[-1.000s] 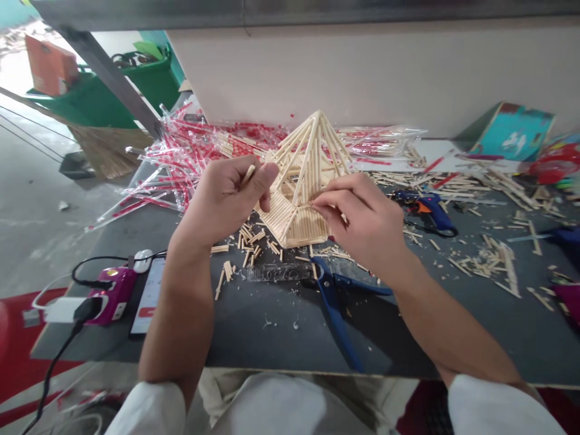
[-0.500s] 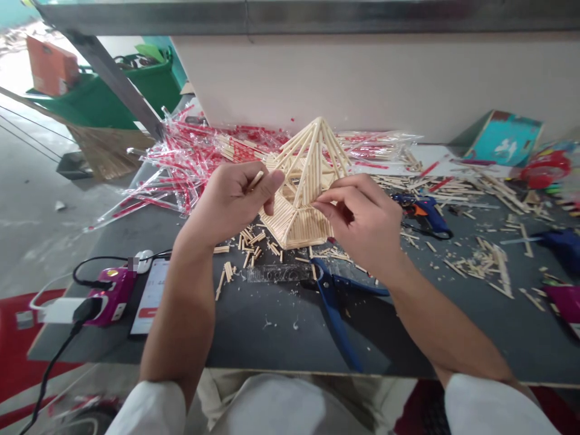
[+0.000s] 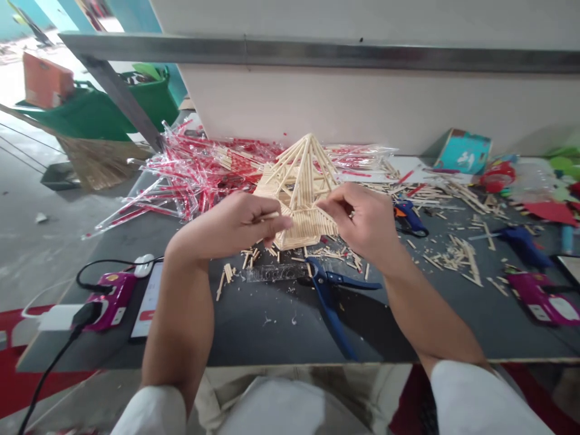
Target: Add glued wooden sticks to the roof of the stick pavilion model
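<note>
Both your hands are raised in front of the stick model [image 3: 301,193], a peaked frame of wooden sticks just beyond them; whether it rests on the table [image 3: 258,329] or is held up, this view does not settle. Your left hand [image 3: 229,226] pinches a short stick [image 3: 272,215] between thumb and forefinger, its tip close to the model's lower edge, with most of its length hidden in your fingers. Your right hand [image 3: 362,220] is curled, its fingertips [image 3: 324,205] at the model's front, but you cannot tell whether they grip anything or only touch. Your hands hide the model's lower front, so its inner joints are hard to make out. Nearby lie loose sticks [image 3: 335,257], a clear ruler [image 3: 272,273] and blue-handled snips [image 3: 328,302].
</note>
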Motion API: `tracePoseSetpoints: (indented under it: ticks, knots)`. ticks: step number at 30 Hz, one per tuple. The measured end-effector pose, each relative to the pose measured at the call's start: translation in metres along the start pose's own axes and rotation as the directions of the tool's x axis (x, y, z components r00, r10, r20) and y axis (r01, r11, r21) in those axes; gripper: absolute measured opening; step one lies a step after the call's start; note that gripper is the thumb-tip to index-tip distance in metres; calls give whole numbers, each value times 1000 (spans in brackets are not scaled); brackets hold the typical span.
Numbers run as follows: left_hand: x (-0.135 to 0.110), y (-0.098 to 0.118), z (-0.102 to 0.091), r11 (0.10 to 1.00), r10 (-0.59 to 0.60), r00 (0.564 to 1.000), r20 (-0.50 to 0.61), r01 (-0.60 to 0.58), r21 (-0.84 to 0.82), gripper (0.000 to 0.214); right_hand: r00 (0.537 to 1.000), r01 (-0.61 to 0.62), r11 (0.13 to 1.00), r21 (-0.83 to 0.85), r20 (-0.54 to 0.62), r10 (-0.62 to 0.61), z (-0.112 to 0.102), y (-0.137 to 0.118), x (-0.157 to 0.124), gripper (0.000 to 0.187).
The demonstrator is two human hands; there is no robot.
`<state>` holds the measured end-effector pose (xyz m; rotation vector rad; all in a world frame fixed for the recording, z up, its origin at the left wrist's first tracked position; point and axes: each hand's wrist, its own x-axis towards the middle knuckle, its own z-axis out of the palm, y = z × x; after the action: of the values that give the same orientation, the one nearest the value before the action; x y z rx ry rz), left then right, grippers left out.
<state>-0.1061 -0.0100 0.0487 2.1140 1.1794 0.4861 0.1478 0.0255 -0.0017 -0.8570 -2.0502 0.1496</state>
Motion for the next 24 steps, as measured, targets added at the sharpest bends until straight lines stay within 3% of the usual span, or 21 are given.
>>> tracePoseSetpoints:
  ticks: [2, 4, 5, 7, 9, 12, 14, 17, 20, 24]
  knots:
    - [-1, 11, 4, 996, 85, 961, 264, -71, -61, 34, 999, -30, 999, 11, -18, 31, 1, 1, 0, 8]
    - [-1, 23, 13, 979, 197, 844, 499, -146, -139, 30, 999, -30, 999, 28, -21, 30, 4, 3, 1, 9]
    - [-1, 29, 20, 967, 253, 780, 572, -191, -166, 29, 999, -28, 999, 39, -20, 28, 6, 3, 0, 10]
    - [1, 39, 37, 942, 333, 694, 638, -268, -201, 29, 999, -44, 996, 73, -26, 46, 12, 4, -1, 5]
    - [1, 46, 54, 940, 307, 657, 688, -323, -111, 29, 992, -105, 989, 103, -56, 111, 20, 3, -2, 15]
    - [2, 47, 72, 944, 184, 769, 612, -311, 107, 24, 959, -237, 962, 138, -122, 254, 31, -1, -4, 21]
    - [2, 42, 77, 951, 148, 841, 521, -265, 157, 23, 937, -296, 942, 161, -140, 319, 36, -3, -3, 17]
    - [1, 30, 80, 955, 177, 895, 410, -257, 149, 26, 939, -307, 936, 173, -108, 328, 35, -4, -3, 15]
    - [-7, 10, 85, 981, 190, 943, 273, -191, -21, 26, 944, -297, 942, 157, -99, 315, 27, 0, -7, 19]
    - [-21, -28, 103, 957, 21, 995, 94, 7, -290, 42, 936, -303, 947, 106, -153, 317, 15, 12, -24, 25]
